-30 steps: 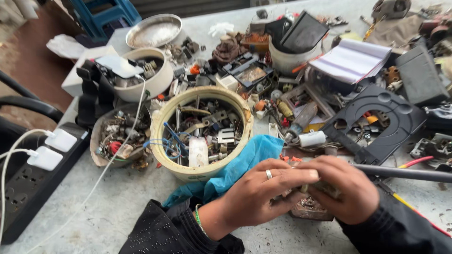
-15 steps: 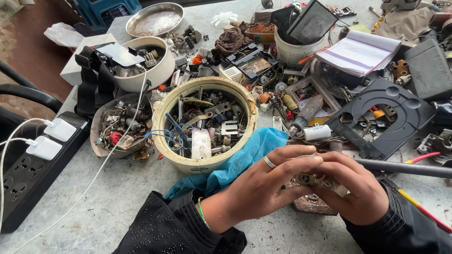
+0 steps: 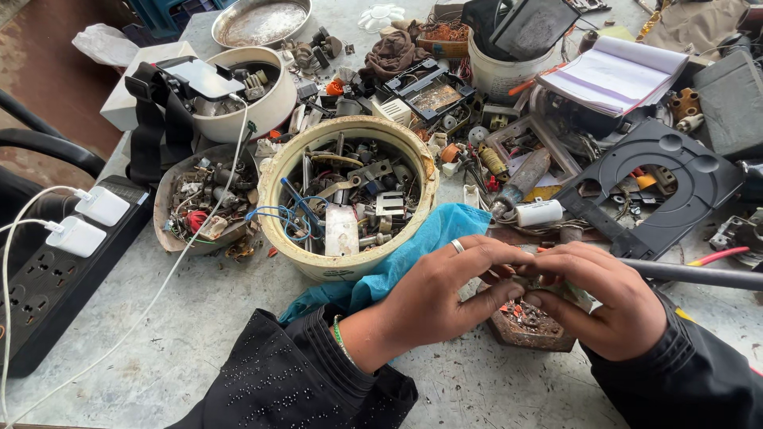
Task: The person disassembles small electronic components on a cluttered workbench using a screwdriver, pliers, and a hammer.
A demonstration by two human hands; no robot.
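A cream bowl (image 3: 350,262) filled with metal scrap and blue wire is set just above the hands, with a blue cloth (image 3: 413,250) draped beside it. Further left a black power strip (image 3: 56,278) with two white chargers (image 3: 87,222) is seen; an open notebook (image 3: 616,75) is laid well beyond

Blue cloth (image 3: 413,254) — matt, creased.
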